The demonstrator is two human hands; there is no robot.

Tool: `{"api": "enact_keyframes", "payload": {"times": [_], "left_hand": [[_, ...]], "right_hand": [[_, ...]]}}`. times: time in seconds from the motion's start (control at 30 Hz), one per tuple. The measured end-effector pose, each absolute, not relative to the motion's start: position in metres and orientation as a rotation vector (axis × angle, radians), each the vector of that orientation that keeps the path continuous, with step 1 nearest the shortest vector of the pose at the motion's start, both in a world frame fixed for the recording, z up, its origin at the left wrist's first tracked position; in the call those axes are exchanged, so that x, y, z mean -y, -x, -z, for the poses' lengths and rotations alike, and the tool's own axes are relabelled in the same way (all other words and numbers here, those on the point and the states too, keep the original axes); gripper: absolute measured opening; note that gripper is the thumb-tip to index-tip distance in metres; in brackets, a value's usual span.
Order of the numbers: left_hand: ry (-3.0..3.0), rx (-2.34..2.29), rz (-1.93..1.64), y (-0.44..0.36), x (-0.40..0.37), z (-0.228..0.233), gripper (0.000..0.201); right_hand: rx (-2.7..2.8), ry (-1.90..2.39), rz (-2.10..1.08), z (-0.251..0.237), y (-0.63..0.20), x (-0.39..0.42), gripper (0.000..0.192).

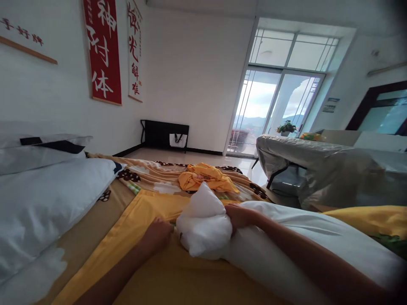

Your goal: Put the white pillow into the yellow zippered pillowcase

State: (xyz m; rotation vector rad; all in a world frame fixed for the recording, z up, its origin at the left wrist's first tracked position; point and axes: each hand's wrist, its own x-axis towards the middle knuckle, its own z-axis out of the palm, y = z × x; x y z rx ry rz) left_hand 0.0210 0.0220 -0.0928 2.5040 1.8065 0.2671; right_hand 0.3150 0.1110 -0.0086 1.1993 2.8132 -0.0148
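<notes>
Fingers (235, 213) of our right hand (240, 217) are clamped on the bunched end of a white pillow (203, 226), squeezing its corner into a lump so the stuffing stays gathered. Our left hand (157, 235) lies just beside that lump, its fingers curled down against the yellow cloth (152, 271); we cannot tell whether they pinch the cloth or only press on it. It seems placed there to keep the fabric flat while the other hand works.

Past the lump, the pillow's long body runs back along our right forearm and lies on the bed (104, 212), which bears a patterned tan and yellow cover. Farther up the bed sits a crumpled orange cloth (205, 178), well apart from both hands. To the left, 2 white pillows (47, 186) are stacked near the wall. Across the room stands a covered worktop (305, 152) with a small plant (286, 127) near the glass door (270, 110), and 2 calligraphy scrolls (103, 51) hang on the wall.
</notes>
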Motion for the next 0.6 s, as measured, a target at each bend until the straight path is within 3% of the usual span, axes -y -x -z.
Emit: {"api": "enact_keyframes", "payload": {"times": [0.1,0.2,0.4,0.6], "left_hand": [[-2.553,-1.717,-0.198,-0.020,-0.059,0.091,0.029],[-2.492,-1.796,-0.163,-0.030,-0.089,0.106,0.031],[-2.417,-1.938,-0.365,-0.034,-0.101,0.138,0.036],[-2.489,-1.873,-0.466,-0.027,-0.104,0.139,0.033]], "right_hand": [[-2.711,-1.198,0.179,0.010,-0.318,-0.113,0.038],[-2.717,-1.255,0.141,0.014,-0.321,-0.105,0.034],[-2.792,-1.388,0.019,0.021,-0.321,-0.079,0.060],[-2.671,-1.260,-0.121,0.004,-0.310,-0.073,0.017]]}}
